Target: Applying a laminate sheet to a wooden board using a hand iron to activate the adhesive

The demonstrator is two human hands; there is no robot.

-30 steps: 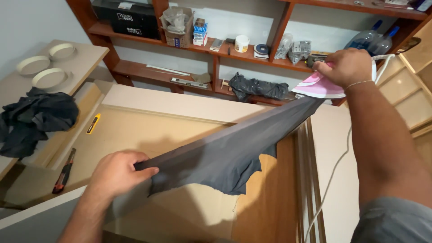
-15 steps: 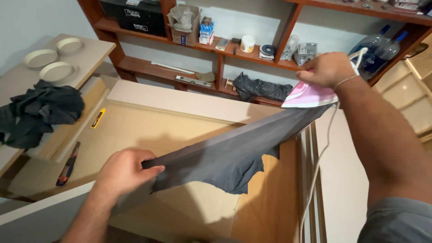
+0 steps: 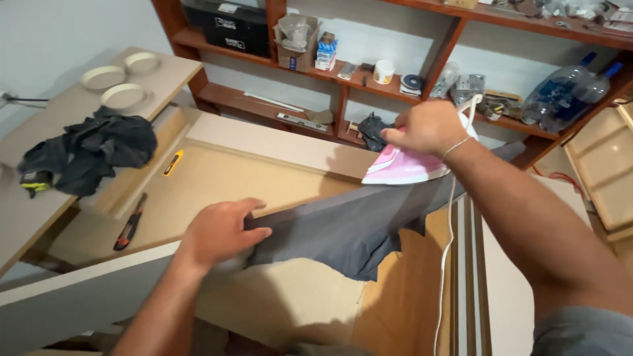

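Head view of the person's own two arms. Left hand (image 3: pixel 221 232): bare, no ring or watch visible; forearm uncovered to the lower frame edge, with no sleeve showing. Right hand (image 3: pixel 427 127): bare; a thin, pale bracelet (image 3: pixel 456 149) circles the wrist; forearm and upper arm uncovered. Grey short sleeve (image 3: pixel 583 333), plain fabric without print, visible at the lower right corner, covering the right shoulder.

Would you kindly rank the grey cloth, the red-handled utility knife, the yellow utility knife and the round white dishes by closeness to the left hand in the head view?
1. Grey cloth: under the left hand, touching it.
2. Red-handled utility knife: to its left, on the board.
3. Yellow utility knife: up and left, farther along the board.
4. Round white dishes: far upper left, on the side table.
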